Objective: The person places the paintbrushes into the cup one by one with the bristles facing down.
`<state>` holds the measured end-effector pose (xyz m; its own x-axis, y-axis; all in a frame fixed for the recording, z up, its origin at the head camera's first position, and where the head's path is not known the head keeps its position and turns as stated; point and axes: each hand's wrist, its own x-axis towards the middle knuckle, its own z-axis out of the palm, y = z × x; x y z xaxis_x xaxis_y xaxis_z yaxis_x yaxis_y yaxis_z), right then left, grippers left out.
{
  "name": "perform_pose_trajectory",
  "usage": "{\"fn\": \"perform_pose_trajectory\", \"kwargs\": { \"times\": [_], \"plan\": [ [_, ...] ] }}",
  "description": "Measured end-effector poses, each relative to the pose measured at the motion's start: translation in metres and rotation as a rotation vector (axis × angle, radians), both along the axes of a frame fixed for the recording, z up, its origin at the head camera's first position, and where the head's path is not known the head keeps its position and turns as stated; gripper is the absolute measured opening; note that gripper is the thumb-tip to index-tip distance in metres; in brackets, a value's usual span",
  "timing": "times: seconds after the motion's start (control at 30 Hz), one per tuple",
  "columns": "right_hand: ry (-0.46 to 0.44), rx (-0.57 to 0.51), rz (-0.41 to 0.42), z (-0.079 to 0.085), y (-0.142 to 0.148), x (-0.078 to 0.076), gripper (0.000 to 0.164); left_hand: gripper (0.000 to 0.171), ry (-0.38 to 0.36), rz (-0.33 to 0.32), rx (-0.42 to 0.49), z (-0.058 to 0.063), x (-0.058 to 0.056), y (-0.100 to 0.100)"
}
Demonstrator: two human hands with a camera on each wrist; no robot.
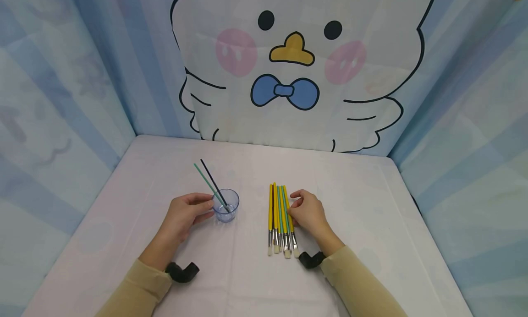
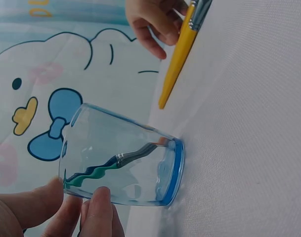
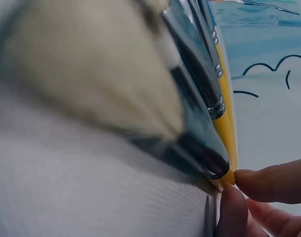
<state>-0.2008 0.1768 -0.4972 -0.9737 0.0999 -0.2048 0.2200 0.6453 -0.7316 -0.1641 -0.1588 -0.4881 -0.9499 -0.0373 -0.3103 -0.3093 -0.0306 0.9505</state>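
My left hand (image 1: 187,214) holds a clear bluish plastic cup (image 1: 233,209) at its left side, thumb and fingers at the rim in the left wrist view. The cup stands upright on the table. A green paintbrush (image 1: 203,173) and a dark paintbrush (image 1: 208,171) lean in it, bristles down. To the right, several yellow and green paintbrushes (image 1: 282,211) lie side by side, their pale bristles toward me. My right hand (image 1: 310,212) is at the row's right edge, where thumb and forefinger pinch the yellow handle (image 3: 230,177) of the outermost paintbrush.
A pale cloth (image 1: 247,280) covers the table. Behind it hangs a curtain (image 1: 284,124) printed with a cartoon bird, and blue-striped curtains (image 1: 474,147) close off both sides. Black curved pieces (image 1: 183,272) sit at both sleeve cuffs.
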Motion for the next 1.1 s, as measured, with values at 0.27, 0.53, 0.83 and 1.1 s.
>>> {"fn": "perform_pose_trajectory", "kwargs": {
  "times": [0.27, 0.53, 0.83, 1.1],
  "plan": [
    [-0.005, 0.117, 0.027, 0.001, -0.002, -0.003, 0.041, 0.039, 0.002, -0.007, 0.009, 0.003, 0.001, 0.002],
    [-0.082, 0.231, 0.052, 0.007, -0.007, -0.01, 0.042, 0.04, 0.003, -0.006, 0.011, 0.003, 0.001, 0.001],
    [-0.098, 0.306, 0.07, 0.01, -0.012, -0.013, 0.036, 0.04, 0.003, -0.009, 0.022, 0.002, 0.002, 0.001],
    [-0.106, 0.262, 0.084, 0.011, -0.009, -0.014, 0.038, 0.04, -0.008, 0.001, 0.015, 0.0, 0.0, 0.0]
  ]
}}
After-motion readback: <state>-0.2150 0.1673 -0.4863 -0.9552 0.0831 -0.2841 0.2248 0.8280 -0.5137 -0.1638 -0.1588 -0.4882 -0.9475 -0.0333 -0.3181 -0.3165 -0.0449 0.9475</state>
